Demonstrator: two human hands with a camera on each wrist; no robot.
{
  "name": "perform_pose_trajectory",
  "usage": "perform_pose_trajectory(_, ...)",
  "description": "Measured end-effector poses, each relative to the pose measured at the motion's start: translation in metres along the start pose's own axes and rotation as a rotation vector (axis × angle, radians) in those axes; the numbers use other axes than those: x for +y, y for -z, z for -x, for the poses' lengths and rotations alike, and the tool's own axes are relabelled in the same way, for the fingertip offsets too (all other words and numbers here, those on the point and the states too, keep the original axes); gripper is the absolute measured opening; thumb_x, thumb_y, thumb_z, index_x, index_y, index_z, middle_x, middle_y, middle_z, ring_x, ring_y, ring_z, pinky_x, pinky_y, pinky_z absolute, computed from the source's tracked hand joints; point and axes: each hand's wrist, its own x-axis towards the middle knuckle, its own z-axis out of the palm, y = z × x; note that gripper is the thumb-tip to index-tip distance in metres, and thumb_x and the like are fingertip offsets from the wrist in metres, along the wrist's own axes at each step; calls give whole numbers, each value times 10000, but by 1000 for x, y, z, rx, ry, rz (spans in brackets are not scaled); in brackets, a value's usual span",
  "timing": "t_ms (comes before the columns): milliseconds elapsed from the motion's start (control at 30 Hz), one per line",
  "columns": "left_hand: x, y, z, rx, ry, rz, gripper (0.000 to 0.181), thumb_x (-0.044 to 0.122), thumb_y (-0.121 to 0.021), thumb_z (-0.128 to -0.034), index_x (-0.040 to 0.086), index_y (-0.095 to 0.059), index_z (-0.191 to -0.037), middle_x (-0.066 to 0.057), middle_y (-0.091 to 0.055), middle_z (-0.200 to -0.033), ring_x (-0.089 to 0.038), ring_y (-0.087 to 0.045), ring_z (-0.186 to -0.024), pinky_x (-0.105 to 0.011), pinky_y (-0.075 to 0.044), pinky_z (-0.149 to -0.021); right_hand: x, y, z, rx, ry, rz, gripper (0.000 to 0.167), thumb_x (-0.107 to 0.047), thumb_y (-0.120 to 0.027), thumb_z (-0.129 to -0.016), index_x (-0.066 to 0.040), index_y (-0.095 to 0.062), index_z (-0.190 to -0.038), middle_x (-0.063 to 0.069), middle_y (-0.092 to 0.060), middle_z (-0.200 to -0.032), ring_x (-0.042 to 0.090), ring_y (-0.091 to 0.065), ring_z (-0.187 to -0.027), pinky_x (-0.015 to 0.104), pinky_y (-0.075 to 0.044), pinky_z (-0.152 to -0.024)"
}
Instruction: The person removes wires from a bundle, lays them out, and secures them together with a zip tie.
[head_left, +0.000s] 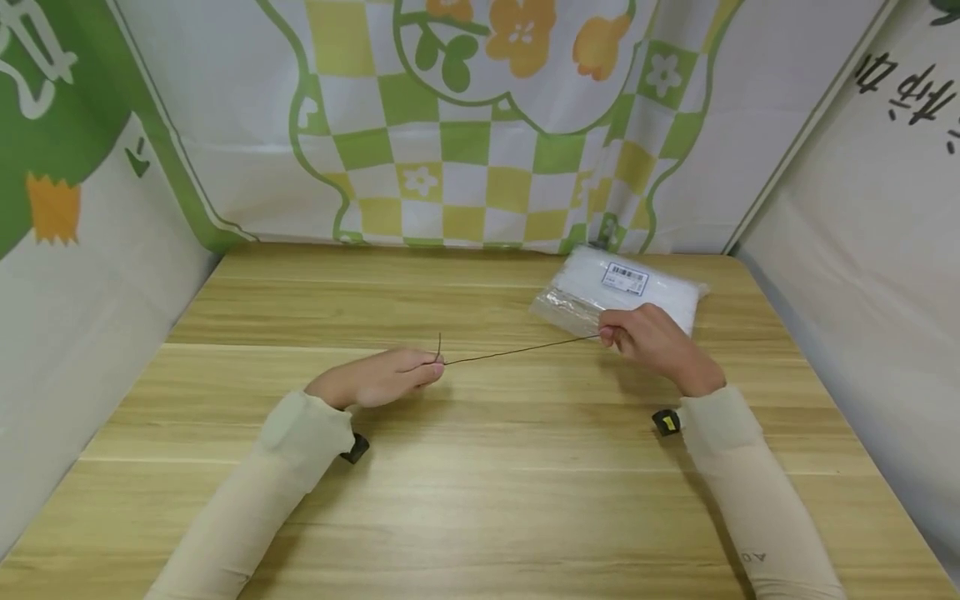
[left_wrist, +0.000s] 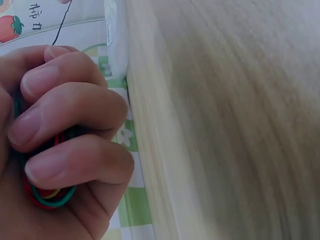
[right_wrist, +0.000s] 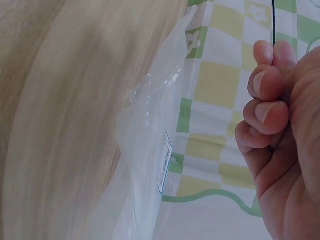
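A thin black cord [head_left: 519, 351] runs taut between the two hands above the table. Its left end is pinched by my left hand [head_left: 386, 377], and a short tip sticks up past the thumb. In the left wrist view the other fingers curl round looped strands [left_wrist: 54, 202] in green, red and yellow, mostly hidden in the palm. My right hand [head_left: 658, 343] pinches the cord's other end between thumb and forefinger, its remaining fingers folded in. It hovers in front of a clear plastic bag [head_left: 660, 292] with white contents and a printed label.
The wooden table [head_left: 480, 492] spreads under both arms. Behind it hangs a green and yellow checked curtain [head_left: 465, 183], with printed fabric walls [head_left: 862, 217] at the sides. Small black devices [head_left: 666, 422] sit at both wrists.
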Motion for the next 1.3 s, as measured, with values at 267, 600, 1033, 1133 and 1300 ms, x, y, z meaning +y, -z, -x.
perform_pose_trajectory(267,3,4,6,-95,52,50,462,415,-353,-1162,38,-528,-961,36,-404,-704,-148,-363,-649,-290,-372,-709,2,1,1,-4,-16,-8,342,102,-567,-938,-175,-605,-741,-69,-592,-661,62,-468,-585,286,-432,-601)
perform_pose_trajectory(600,3,13,2,-61,21,-54,406,331,-337,-1170,116,-457,-847,0,-411,-733,-147,-429,-679,-338,-398,-722,-14,3,-2,-285,-44,-216,153,-20,-641,-1033,-60,-717,-907,-78,-536,-659,-10,-436,-591,225,-445,-639)
perform_pose_trajectory(1033,-3,22,6,-5,-19,-126,369,326,-306,-1180,108,-577,-1056,-25,-493,-873,-158,-457,-772,-355,-433,-768,-45,7,-3,-270,234,226,290,-33,-754,-918,-169,-564,-745,-75,-522,-630,60,-378,-550,277,-400,-513)
perform_pose_trajectory(1133,-7,22,8,0,-36,-118,355,332,-334,-1176,115,-540,-984,-18,-478,-878,-157,-464,-804,-349,-424,-788,-43,8,-1,-217,246,248,277,80,-720,-832,-156,-582,-791,-64,-573,-655,87,-421,-532,316,-433,-495)
perform_pose_trajectory(1300,-11,19,12,-56,-55,-34,384,327,-354,-1173,95,-483,-897,9,-398,-774,-129,-383,-695,-292,-379,-713,-33,12,2,-165,252,241,364,173,-619,-653,-149,-592,-820,-62,-596,-674,111,-453,-536,331,-438,-489)
